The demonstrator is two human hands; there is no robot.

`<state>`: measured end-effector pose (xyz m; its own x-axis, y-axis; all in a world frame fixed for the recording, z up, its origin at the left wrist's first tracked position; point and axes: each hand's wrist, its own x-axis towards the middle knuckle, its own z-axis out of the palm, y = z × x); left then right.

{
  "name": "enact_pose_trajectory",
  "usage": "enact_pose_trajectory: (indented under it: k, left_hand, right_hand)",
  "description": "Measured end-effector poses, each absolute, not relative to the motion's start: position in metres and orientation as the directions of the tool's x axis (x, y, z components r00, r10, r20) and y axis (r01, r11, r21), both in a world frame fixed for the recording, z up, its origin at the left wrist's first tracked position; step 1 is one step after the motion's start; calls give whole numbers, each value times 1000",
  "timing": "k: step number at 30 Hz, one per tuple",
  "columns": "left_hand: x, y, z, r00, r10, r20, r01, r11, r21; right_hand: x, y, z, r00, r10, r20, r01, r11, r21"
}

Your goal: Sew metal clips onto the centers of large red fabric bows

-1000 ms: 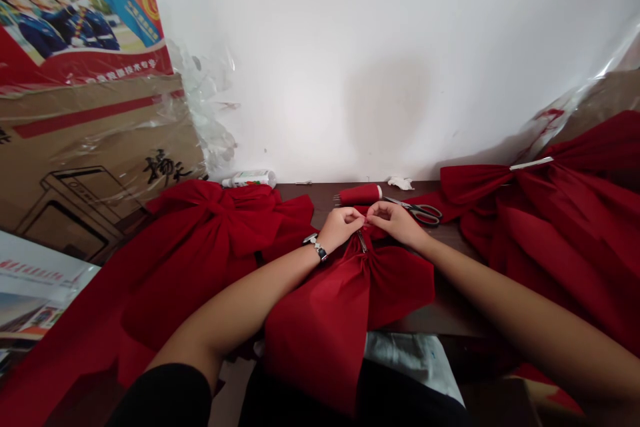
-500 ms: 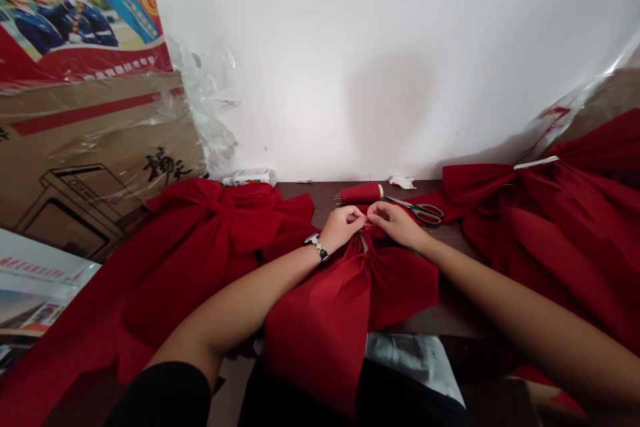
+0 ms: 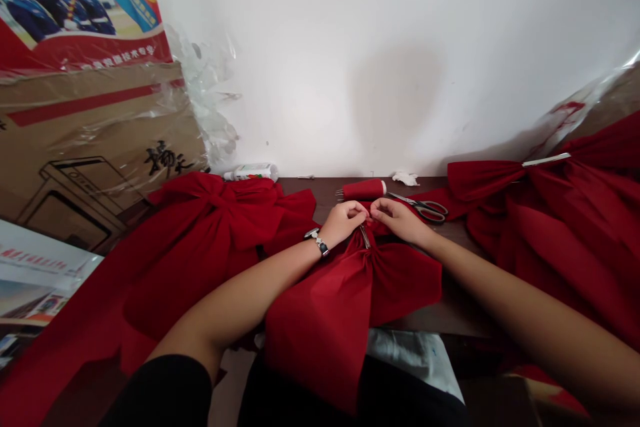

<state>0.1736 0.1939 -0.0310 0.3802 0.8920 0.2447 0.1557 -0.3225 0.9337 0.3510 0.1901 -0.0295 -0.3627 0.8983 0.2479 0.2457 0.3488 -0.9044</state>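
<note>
My left hand (image 3: 346, 220), with a watch on the wrist, and my right hand (image 3: 397, 219) meet fingertip to fingertip above a gathered red fabric bow (image 3: 320, 320). Both are closed in a pinch; whatever is between the fingers is too small to make out. A metal clip (image 3: 365, 237) grips the bow's pleated middle just below my fingertips. The bow's lower part spreads toward my lap. Just behind my hands lie a spool of red thread (image 3: 363, 189), with several needles at its left end, and scissors (image 3: 425, 207) with dark handles.
A finished-looking red bow (image 3: 220, 207) lies at left, more red fabric (image 3: 560, 233) with a white strip (image 3: 546, 159) at right. Along the wall (image 3: 300, 67) are a white tube (image 3: 251, 172) and crumpled tissue (image 3: 405, 178). A cardboard box (image 3: 95, 147) stands at left.
My right hand has shifted slightly right, so the fingertips of both hands are a little farther apart. The view has also moved slightly; the bow and clip stay in place.
</note>
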Motion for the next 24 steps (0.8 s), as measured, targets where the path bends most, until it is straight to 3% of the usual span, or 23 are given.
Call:
enact_pose_trajectory:
  k: [13, 24]
  left_hand:
    - [172, 192, -27, 404, 882, 243, 199, -344, 918]
    - [173, 193, -29, 375, 893, 250, 183, -336, 924]
  right_hand:
    - [348, 184, -26, -308, 914, 265, 155, 323, -934]
    - [347, 185, -26, -322, 908, 267, 263, 357, -896]
